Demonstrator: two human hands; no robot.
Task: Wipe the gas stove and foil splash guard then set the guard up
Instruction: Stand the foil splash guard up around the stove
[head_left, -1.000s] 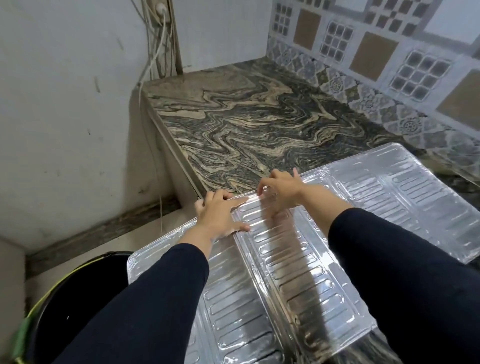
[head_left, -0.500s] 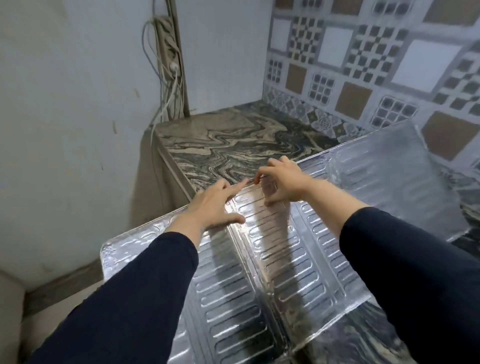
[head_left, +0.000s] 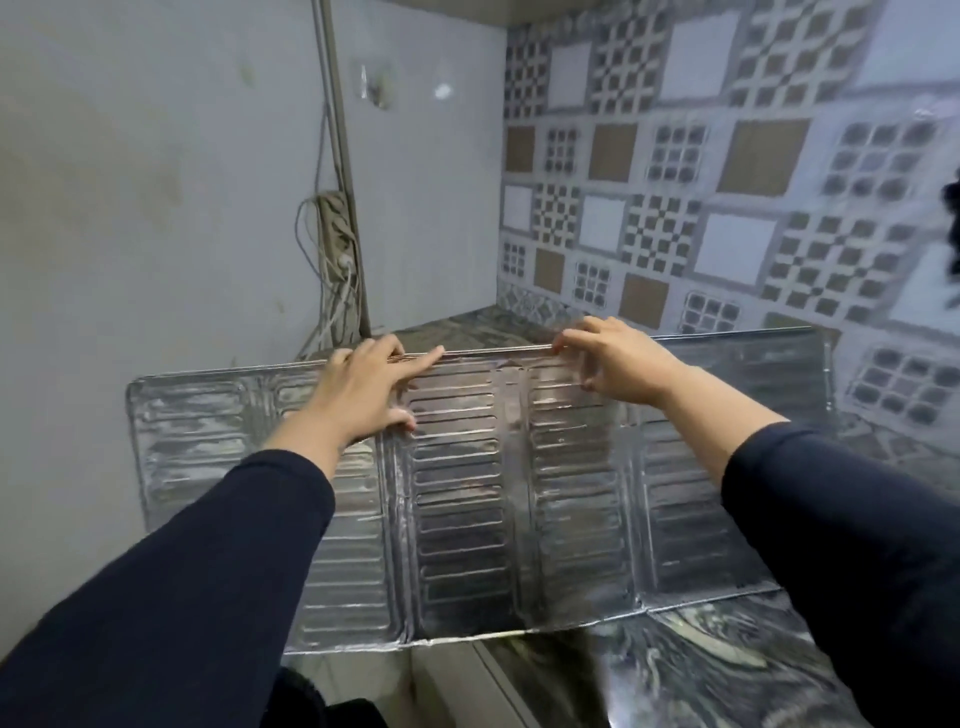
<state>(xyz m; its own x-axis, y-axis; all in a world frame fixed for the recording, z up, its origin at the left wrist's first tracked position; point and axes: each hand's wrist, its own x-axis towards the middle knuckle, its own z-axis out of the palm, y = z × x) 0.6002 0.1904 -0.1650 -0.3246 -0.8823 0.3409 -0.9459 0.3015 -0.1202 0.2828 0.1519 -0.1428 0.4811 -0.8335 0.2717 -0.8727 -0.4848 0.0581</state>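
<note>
The silver ribbed foil splash guard (head_left: 467, 499) stands nearly upright in front of me, its bottom edge at the marble counter (head_left: 691, 670). It has several panels, and its right end bends toward the tiled wall. My left hand (head_left: 363, 392) grips the top edge left of the middle, fingers over the rim and thumb on the front face. My right hand (head_left: 618, 364) pinches the same top edge right of the middle. No gas stove is in view.
A plain grey wall (head_left: 156, 208) with a power strip and cables (head_left: 337, 249) is at the left. A patterned tile wall (head_left: 727, 182) runs behind and to the right. The counter's front edge (head_left: 493, 675) drops off below the guard.
The guard lay flat on the counter one second ago; both hands have lifted its far edge until it stands almost upright. My hands moved apart along the top edge, and the view tilted up.
</note>
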